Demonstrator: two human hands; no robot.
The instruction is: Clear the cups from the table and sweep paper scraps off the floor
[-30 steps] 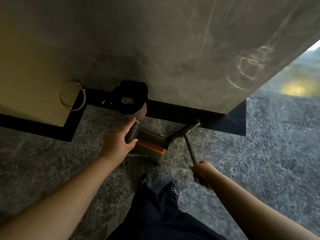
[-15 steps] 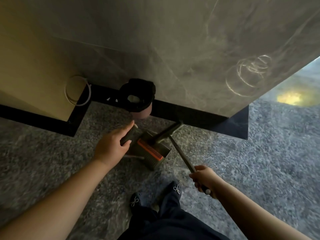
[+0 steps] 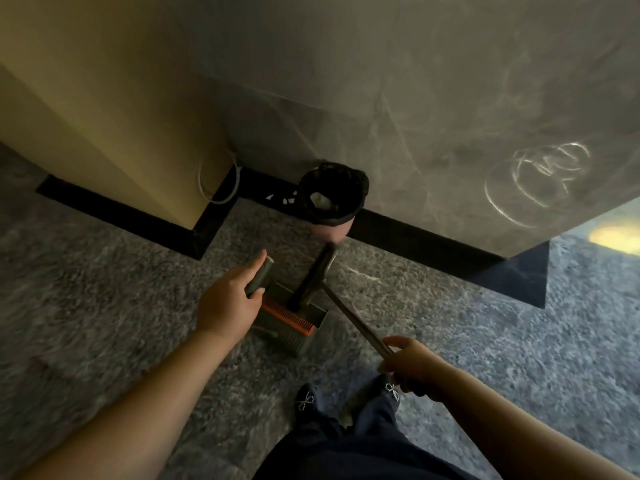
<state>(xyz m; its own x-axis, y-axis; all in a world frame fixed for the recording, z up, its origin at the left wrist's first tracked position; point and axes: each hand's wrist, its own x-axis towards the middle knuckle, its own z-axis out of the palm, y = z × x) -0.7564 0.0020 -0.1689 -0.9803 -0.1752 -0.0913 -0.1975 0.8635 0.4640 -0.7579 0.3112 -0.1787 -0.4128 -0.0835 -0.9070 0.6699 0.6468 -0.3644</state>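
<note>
My left hand [image 3: 231, 299] grips the upright handle of a grey-green dustpan [image 3: 294, 323] with an orange comb edge, which stands on the grey floor. My right hand [image 3: 410, 367] grips the thin handle of a broom [image 3: 353, 322]. The broom's dark head [image 3: 313, 277] rests across the dustpan's mouth, pointing toward the wall. Just beyond stands a small pink bin [image 3: 332, 197] lined with a black bag, with pale scraps inside it. No cups or loose scraps show on the floor.
A grey marble wall [image 3: 415, 98] with a black skirting strip [image 3: 415, 233] runs behind the bin. A yellow-beige cabinet corner [image 3: 104, 116] juts out at left with a looped white cable [image 3: 221, 181] beside it. My dark shoes [image 3: 346, 398] are below the dustpan.
The broom head has swung left, from beside the dustpan to across its mouth. The view has shifted, so the bin and the wall corner now sit further right.
</note>
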